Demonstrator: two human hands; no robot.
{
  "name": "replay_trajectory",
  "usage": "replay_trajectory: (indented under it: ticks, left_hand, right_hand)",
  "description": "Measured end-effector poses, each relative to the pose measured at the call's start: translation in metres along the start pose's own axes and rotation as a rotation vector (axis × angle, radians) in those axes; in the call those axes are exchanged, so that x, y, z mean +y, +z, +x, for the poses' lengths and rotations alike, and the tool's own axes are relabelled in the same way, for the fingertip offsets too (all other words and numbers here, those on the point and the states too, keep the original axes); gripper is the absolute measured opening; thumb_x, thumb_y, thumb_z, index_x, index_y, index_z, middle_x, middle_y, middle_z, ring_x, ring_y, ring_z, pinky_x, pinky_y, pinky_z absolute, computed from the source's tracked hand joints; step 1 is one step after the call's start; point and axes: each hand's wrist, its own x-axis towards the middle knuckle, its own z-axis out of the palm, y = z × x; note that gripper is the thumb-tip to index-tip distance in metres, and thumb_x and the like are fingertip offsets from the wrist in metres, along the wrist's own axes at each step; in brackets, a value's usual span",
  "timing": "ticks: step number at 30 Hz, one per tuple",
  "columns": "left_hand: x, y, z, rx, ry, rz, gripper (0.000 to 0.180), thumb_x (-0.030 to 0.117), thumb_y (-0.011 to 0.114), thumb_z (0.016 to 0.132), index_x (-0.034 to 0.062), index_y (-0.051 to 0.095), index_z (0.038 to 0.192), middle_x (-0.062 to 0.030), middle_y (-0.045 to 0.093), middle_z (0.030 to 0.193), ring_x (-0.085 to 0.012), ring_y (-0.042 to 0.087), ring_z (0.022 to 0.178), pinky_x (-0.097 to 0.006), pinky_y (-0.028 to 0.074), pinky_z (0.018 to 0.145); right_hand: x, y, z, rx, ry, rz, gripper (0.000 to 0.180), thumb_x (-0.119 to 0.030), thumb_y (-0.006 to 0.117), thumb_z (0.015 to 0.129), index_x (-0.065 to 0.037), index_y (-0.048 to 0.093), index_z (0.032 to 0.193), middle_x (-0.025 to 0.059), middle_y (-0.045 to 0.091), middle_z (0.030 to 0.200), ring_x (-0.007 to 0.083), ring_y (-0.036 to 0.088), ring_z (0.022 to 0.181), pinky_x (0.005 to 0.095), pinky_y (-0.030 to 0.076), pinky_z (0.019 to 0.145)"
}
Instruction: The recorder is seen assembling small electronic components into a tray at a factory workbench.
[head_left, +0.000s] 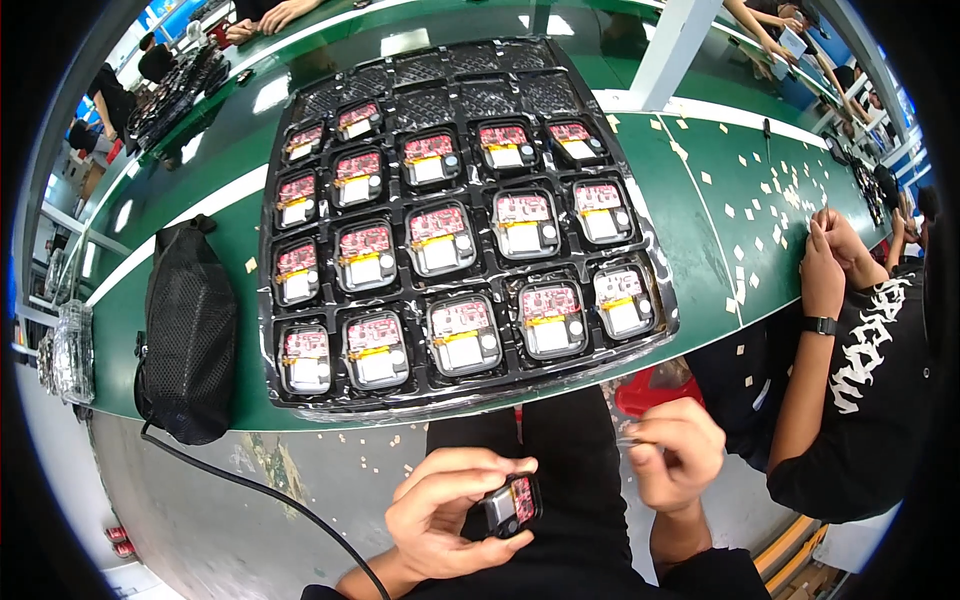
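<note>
My left hand (435,512) is closed around a small black device housing (490,518), held by its edges over my lap. Its open side shows a red circuit board (522,497) and a silver block. To the right of it, and apart from it, my right hand (682,455) pinches something thin and greyish between thumb and forefinger, too small to name. In front of me a black moulded tray (405,300) holds rows of similar open housings, each with a red board, a silver block and a yellow strip. The tray's far pockets hold no housings.
A black mesh bag (190,325) sits left of the tray on the green table (670,230), with a black cable (285,490) hanging near my left arm. Small pale scraps (790,190) litter the table at right. A co-worker (850,390) sits close on my right.
</note>
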Motion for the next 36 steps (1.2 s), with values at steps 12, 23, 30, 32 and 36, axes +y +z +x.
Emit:
replay_trajectory:
  ticks: [12,23,30,32,36]
  left_hand:
    - [0.085,-0.017,0.107,-0.027,0.366,0.479,0.073,-0.004,0.088,0.07,-0.0027,0.052,0.134,-0.0205,0.047,0.133,-0.0304,0.065,0.115,-0.043,0.058,0.1]
    - [0.066,-0.049,0.252,0.006,0.059,0.988,0.034,0.002,0.081,0.083,0.0019,0.058,0.108,-0.0032,0.061,0.096,-0.0103,0.064,0.087,-0.026,0.055,0.08]
    - [0.047,-0.056,0.267,-0.154,0.098,1.382,0.028,0.021,0.085,0.081,0.0008,0.07,0.091,-0.0131,0.066,0.104,-0.0235,0.066,0.087,-0.036,0.053,0.081]
    - [0.051,-0.052,0.262,-0.166,-0.018,1.361,0.032,0.029,0.084,0.082,0.0021,0.076,0.097,-0.0155,0.068,0.113,-0.0294,0.066,0.096,-0.04,0.051,0.09]
    - [0.053,-0.061,0.247,-0.219,0.117,1.522,0.04,0.032,0.082,0.084,0.0038,0.077,0.111,-0.0161,0.065,0.123,-0.034,0.06,0.12,-0.043,0.045,0.106]
  right_hand:
    - [0.081,0.01,0.08,0.409,0.441,0.48,0.017,-0.014,0.065,0.101,0.002,0.067,0.104,-0.0008,0.059,0.077,0.0042,0.051,0.059,0.0206,0.039,0.052]
    - [0.08,0.009,0.075,0.36,0.456,0.436,0.016,-0.014,0.067,0.101,0.002,0.067,0.102,-0.0036,0.059,0.074,0.0027,0.05,0.061,0.0201,0.04,0.054]
    - [0.081,0.01,0.072,0.372,0.455,0.396,0.015,-0.013,0.068,0.101,0.002,0.067,0.101,-0.0033,0.06,0.074,0.0029,0.051,0.06,0.0202,0.041,0.053]
    - [0.081,0.01,0.071,0.376,0.456,0.383,0.014,-0.013,0.068,0.1,0.002,0.068,0.1,-0.0031,0.06,0.074,0.003,0.051,0.06,0.0203,0.041,0.053]
    - [0.081,0.011,0.072,0.368,0.451,0.379,0.014,-0.012,0.068,0.1,0.003,0.067,0.099,-0.0021,0.06,0.074,0.0033,0.052,0.06,0.0207,0.042,0.053]
